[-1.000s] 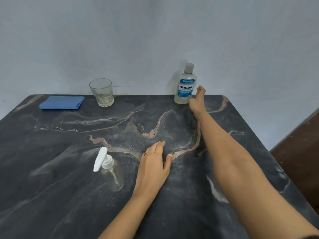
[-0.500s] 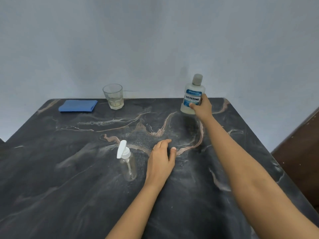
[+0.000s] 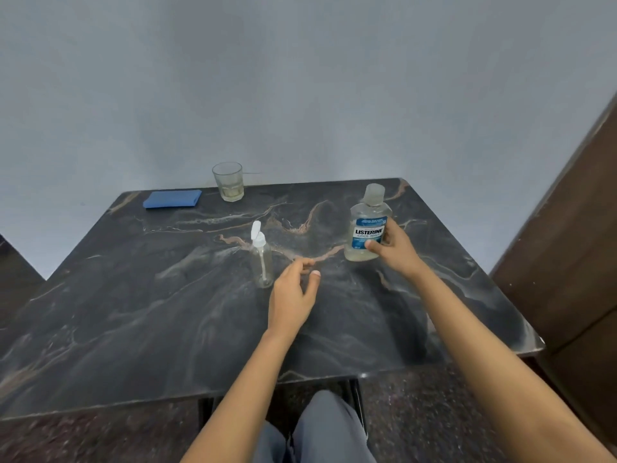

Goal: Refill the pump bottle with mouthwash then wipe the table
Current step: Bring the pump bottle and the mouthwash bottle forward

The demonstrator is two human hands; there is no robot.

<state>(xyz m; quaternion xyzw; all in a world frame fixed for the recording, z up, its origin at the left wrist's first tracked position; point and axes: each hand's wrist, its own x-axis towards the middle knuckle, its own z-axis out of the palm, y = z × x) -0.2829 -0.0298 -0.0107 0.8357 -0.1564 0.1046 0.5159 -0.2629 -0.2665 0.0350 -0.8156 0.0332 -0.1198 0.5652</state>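
My right hand (image 3: 392,248) grips the clear mouthwash bottle (image 3: 367,212) by its blue label, holding it upright just above the dark marble table (image 3: 133,312), right of centre. The bottle's cap is on. The clear pump bottle (image 3: 261,262) with a white pump head stands upright mid-table and looks empty. My left hand (image 3: 292,295) hovers just right of the pump bottle, fingers loosely curled and apart, holding nothing. A folded blue cloth (image 3: 172,199) lies at the table's far left corner.
A drinking glass (image 3: 228,181) with a little pale liquid stands at the far edge by the wall. A dark wooden panel (image 3: 574,245) rises on the right. My knees (image 3: 320,429) show below the near table edge.
My right hand closed on the mouthwash bottle at the far edge and has brought it nearer, off the table. My left hand lifted slightly. The view has pulled back.
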